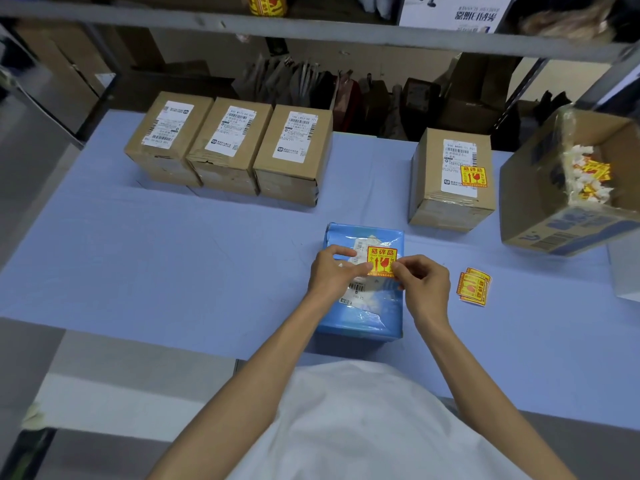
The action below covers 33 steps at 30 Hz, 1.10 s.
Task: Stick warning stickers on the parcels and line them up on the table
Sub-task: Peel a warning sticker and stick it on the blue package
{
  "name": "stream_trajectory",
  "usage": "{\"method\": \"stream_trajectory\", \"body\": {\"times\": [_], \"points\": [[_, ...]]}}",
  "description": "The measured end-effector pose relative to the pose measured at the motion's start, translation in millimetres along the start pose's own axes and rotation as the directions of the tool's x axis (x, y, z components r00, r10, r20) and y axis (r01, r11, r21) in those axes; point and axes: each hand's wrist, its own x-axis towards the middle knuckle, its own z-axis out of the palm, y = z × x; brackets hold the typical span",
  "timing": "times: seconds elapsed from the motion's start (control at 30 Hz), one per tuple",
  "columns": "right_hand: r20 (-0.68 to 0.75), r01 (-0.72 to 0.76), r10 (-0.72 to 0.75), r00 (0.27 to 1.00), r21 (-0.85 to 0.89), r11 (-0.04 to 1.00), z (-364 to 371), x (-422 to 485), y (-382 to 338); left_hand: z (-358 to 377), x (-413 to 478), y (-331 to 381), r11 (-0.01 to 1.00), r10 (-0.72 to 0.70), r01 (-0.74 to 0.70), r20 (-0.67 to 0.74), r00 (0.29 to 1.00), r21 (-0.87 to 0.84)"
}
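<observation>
Head view shows your table (138, 271) with a light blue cover. At the far left, three brown cardboard parcels (228, 147) stand in a row, side touching side, each with a white shipping label on top. In the middle, close to you, lies a blue plastic parcel (363, 313), flat on the table. Your left hand (332, 271) and your right hand (420, 278) are both over it. Each hand pinches one lower corner of a yellow and red warning sticker (381, 259), thumb and fingers closed together on it; the sticker sits above the white label of the blue parcel. I cannot tell if the sticker already touches the surface. To the right of your right hand, a small pile of the same stickers (473, 286) lies on the table. Further back stands one more brown parcel (450, 178), and it already has a sticker on its label. At the far right an open carton (561, 216) is tilted, with more stickers inside.
</observation>
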Motion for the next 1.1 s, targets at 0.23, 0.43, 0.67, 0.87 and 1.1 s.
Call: {"method": "stream_trajectory", "body": {"times": [0.23, 0.43, 0.67, 0.87, 1.1], "points": [[0.048, 0.02, -0.016, 0.999, -0.083, 0.996, -10.4, -8.3, 9.0, 3.4, -9.0, -6.3, 0.994, 0.018, -0.016, -0.017, 1.0, 0.104], [0.062, -0.017, 0.027, 0.998, -0.151, 0.988, -13.1, -12.1, 17.5, 9.3, -14.3, -14.3, 0.979, 0.034, -0.028, -0.024, 0.999, 0.202], [0.066, 0.012, 0.002, 0.998, -0.218, 0.976, -10.2, -13.7, 16.6, 11.7, -15.9, -21.0, 0.954, 0.048, -0.042, -0.015, 0.999, 0.298], [0.027, -0.005, 0.016, 1.0, -0.365, 0.931, -2.3, -10.6, 17.4, 13.3, -17.5, -14.5, 0.897, 0.071, -0.063, -0.001, 0.997, 0.437], [0.001, 0.16, -0.184, 0.983, -0.49, 0.857, -8.0, -9.2, 19.8, 4.4, -17.3, -14.6, 0.806, 0.25, -0.252, 0.08, 0.965, 0.535]]}}
